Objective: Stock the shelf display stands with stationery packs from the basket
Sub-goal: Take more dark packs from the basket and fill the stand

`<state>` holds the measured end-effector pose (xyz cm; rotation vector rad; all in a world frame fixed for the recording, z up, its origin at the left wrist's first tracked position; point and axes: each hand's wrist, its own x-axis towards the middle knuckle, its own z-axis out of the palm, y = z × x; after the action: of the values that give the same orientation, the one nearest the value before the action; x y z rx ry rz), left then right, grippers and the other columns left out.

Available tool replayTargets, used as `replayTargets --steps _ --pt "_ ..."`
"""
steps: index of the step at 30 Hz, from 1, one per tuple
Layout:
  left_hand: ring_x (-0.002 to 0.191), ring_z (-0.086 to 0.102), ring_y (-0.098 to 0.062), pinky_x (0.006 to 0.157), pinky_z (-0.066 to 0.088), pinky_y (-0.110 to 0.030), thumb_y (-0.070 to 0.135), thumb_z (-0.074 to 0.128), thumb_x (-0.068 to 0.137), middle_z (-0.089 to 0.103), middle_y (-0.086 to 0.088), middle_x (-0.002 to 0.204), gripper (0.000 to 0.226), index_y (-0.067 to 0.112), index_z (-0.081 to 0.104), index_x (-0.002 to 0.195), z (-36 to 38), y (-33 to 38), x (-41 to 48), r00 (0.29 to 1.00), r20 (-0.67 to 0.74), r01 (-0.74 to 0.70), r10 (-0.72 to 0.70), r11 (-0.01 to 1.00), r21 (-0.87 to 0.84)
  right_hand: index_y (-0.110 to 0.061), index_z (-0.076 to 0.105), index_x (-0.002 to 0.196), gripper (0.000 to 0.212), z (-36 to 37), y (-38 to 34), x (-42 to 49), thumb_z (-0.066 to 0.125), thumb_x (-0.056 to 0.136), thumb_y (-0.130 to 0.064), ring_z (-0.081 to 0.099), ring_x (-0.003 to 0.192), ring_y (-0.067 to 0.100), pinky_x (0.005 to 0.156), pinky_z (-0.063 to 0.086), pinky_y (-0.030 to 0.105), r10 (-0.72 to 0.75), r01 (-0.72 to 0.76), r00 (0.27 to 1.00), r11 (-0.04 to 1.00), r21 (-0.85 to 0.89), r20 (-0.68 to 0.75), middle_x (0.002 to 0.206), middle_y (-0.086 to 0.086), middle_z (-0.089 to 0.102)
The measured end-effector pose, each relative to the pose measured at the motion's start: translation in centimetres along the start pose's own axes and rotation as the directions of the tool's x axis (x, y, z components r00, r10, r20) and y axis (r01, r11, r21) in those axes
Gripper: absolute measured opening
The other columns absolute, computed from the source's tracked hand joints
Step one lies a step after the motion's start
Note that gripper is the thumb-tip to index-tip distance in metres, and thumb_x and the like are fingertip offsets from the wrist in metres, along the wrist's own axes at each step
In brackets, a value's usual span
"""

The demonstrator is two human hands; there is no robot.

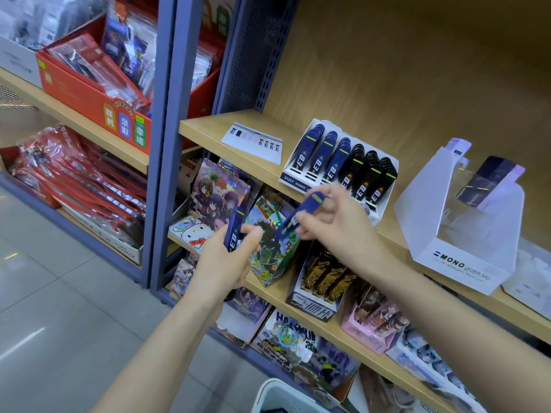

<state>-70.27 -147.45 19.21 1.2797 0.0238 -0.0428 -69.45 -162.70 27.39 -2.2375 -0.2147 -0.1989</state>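
The white stand on the shelf already carries three blue rows and three black — close to full. The right hand pinches a blue pack in its grip just before the stand; the left hand clasps a spare pack. The basket sits below — contents unseen.

Just behind the right hand, the display stand sits on the upper shelf, with rows of packs upright in it. A card lies flat on the same shelf, behind the left hand. A second stand is well to the right of both hands. The left-hand pack and the right-hand pack are held in front of the shelf edge. Boxes stand on the lower shelf beneath the hands. The basket is below them, nearest the person.
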Motion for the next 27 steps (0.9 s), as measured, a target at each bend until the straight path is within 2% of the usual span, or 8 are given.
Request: replayTargets --steps 4,7,9,11,14,16,23,27 --pt "0.035 0.027 -0.008 0.035 0.022 -0.018 0.030 0.041 0.101 0.055 0.001 0.073 0.022 0.008 0.045 0.099 0.1 0.1 0.2 0.999 -0.019 0.039 -0.039 0.999 -0.022 -0.022 0.048 0.102 0.022 -2.5 -1.1 2.7 0.055 0.092 -0.004 0.070 0.071 0.008 0.070 0.056 0.022 -0.165 0.156 0.964 0.986 -0.062 -0.210 0.078 -0.003 0.065" --pt "0.031 0.026 -0.007 0.033 0.020 -0.016 0.025 0.034 0.104 0.051 0.004 0.053 0.019 0.009 0.039 0.097 0.3 0.1 0.3 0.993 -0.039 0.107 -0.111 0.989 -0.099 -0.016 0.049 0.105 0.013 -3.3 -1.5 4.7 0.038 0.100 -0.012 0.065 0.069 0.007 0.061 0.049 0.011 -0.145 0.102 0.951 0.981 -0.165 -0.273 0.086 0.005 0.062" --pt "0.029 0.024 -0.007 0.033 0.019 -0.015 0.020 0.031 0.103 0.045 0.006 0.039 0.015 0.008 0.037 0.099 0.3 0.1 0.4 0.990 -0.041 0.132 -0.137 0.985 -0.115 -0.017 0.046 0.107 0.011 -3.7 -1.4 5.8 0.036 0.102 -0.015 0.061 0.070 0.013 0.057 0.047 0.013 -0.140 0.066 0.955 0.960 -0.274 -0.261 0.084 0.006 0.061" --pt "0.028 0.025 -0.008 0.033 0.020 -0.015 0.019 0.030 0.103 0.044 0.006 0.037 0.013 0.008 0.038 0.101 0.2 -0.1 0.5 0.989 -0.034 0.137 -0.142 0.984 -0.111 -0.020 0.046 0.102 0.007 -4.0 -1.4 6.4 0.040 0.100 -0.017 0.063 0.075 0.021 0.065 0.053 0.027 -0.174 0.078 0.953 0.932 -0.353 -0.249 0.083 0.008 0.062" --pt "0.031 0.030 -0.009 0.033 0.022 -0.017 0.021 0.033 0.103 0.055 0.000 0.061 0.017 0.009 0.043 0.095 0.0 -0.3 0.5 0.996 -0.007 0.091 -0.092 0.990 -0.106 -0.020 0.056 0.094 0.006 -4.5 -1.6 7.0 0.052 0.096 -0.015 0.065 0.078 0.024 0.076 0.054 0.041 -0.242 0.120 0.940 0.894 -0.431 -0.241 0.084 0.009 0.065" --pt "0.035 0.031 -0.010 0.033 0.024 -0.018 0.023 0.038 0.102 0.055 -0.001 0.072 0.019 0.013 0.053 0.096 0.0 -0.4 0.5 0.999 0.016 0.036 -0.035 0.996 -0.077 -0.019 0.060 0.090 0.008 -4.8 -2.0 7.2 0.057 0.093 -0.014 0.066 0.076 0.024 0.077 0.054 0.040 -0.264 0.138 0.937 0.880 -0.454 -0.227 0.079 0.010 0.066" --pt "0.037 0.031 -0.009 0.035 0.023 -0.018 0.026 0.041 0.101 0.054 0.008 0.063 0.021 0.021 0.062 0.101 -0.1 -0.6 0.3 0.998 0.057 -0.024 0.026 0.999 -0.043 -0.013 0.070 0.094 0.010 -5.5 -2.4 7.9 0.061 0.091 -0.015 0.065 0.075 0.024 0.078 0.052 0.030 -0.210 0.132 0.974 0.838 -0.530 -0.089 0.084 0.014 0.069" --pt "0.036 0.029 -0.009 0.036 0.021 -0.017 0.026 0.039 0.102 0.055 0.008 0.061 0.023 0.019 0.061 0.100 0.1 -0.6 0.4 0.998 0.056 -0.005 0.007 0.999 -0.042 -0.014 0.069 0.111 0.021 -5.2 -2.9 8.7 0.060 0.092 -0.018 0.052 0.082 0.021 0.066 0.035 0.028 -0.233 0.139 0.971 0.732 -0.667 -0.054 0.088 0.005 0.054"
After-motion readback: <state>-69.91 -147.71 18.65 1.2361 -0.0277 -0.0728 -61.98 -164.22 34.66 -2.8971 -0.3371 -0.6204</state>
